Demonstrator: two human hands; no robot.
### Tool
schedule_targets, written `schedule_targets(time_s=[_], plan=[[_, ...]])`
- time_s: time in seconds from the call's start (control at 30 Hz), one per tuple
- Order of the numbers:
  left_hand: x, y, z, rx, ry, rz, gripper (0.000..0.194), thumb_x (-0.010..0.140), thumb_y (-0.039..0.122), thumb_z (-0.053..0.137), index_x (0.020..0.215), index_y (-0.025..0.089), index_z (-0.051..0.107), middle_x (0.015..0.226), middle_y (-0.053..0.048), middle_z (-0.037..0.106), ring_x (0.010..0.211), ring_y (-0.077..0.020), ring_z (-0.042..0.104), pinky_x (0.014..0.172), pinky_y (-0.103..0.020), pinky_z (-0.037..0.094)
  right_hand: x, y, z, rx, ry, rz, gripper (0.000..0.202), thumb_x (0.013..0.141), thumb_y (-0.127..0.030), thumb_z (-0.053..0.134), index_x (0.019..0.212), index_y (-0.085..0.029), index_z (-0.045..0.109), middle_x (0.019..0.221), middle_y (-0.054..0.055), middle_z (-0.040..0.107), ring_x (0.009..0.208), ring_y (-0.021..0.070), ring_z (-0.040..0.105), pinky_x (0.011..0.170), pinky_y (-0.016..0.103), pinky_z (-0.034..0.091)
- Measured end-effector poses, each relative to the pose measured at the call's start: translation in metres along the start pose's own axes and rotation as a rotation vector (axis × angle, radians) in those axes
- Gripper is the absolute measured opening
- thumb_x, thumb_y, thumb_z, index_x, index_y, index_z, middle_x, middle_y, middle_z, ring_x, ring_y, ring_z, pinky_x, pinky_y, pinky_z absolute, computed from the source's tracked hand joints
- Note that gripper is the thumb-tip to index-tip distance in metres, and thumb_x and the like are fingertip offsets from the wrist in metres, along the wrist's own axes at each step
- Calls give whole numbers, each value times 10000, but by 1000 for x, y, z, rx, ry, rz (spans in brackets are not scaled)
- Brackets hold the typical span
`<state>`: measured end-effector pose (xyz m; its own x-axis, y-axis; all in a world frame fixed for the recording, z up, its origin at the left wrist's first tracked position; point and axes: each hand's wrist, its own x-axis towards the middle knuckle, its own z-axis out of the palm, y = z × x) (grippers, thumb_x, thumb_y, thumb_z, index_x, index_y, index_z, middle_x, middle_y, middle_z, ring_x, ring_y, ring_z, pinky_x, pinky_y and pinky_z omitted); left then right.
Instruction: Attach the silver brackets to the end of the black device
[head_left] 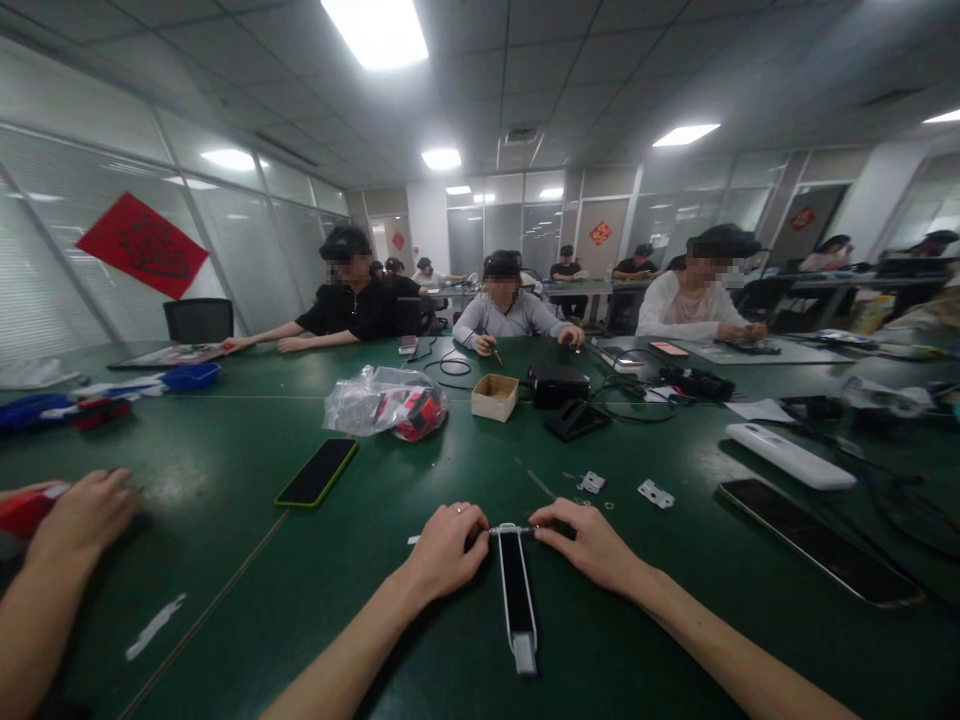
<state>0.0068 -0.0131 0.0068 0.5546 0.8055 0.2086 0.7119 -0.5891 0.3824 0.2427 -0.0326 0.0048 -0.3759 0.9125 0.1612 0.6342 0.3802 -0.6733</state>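
Note:
A long narrow device (516, 585) with a white frame and a dark middle lies on the green table, its white block end towards me. At its far end, a thin metal rod (513, 529) runs crosswise. My left hand (450, 545) pinches the rod's left end, with the fingers closed. On the other side, my right hand (581, 540) has thumb and forefinger closed at the rod's right end. Small metal plates (592, 482) and tiny rings lie beyond my right hand, with another metal plate (656, 494) farther right.
A green-edged phone (316, 472) lies left, near another person's hand (94, 510). A bagged red item (409, 405), small box (495, 397) and black stand (577, 420) stand ahead. At right are a white case (789, 455), large phone (817, 540) and cables.

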Motion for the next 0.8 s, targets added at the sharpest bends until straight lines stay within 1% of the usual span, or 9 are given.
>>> schedule_targets(time_s=[0.43,0.6,0.8], plan=[[1,0,0,-10,2,10,117,840,197,451,822,175,564,756,-15,577,705,-157,520,675,-289,388,0,1,1,-17,22,-49,163,866,-280,536,984,-219,631,987,20,621,893,155,558,805,311,471],[1,-2,2,-4,6,19,123,850,219,454,826,176,566,747,-13,576,692,-158,514,659,-286,381,0,2,1,-11,33,-68,165,862,-275,543,989,-222,635,989,21,627,903,159,562,807,313,471],[1,-1,2,3,5,17,127,847,219,448,838,179,569,748,-16,580,698,-161,522,664,-283,377,1,3,2,-18,34,-65,176,861,-287,542,993,-222,640,990,23,635,913,162,566,813,312,468]])
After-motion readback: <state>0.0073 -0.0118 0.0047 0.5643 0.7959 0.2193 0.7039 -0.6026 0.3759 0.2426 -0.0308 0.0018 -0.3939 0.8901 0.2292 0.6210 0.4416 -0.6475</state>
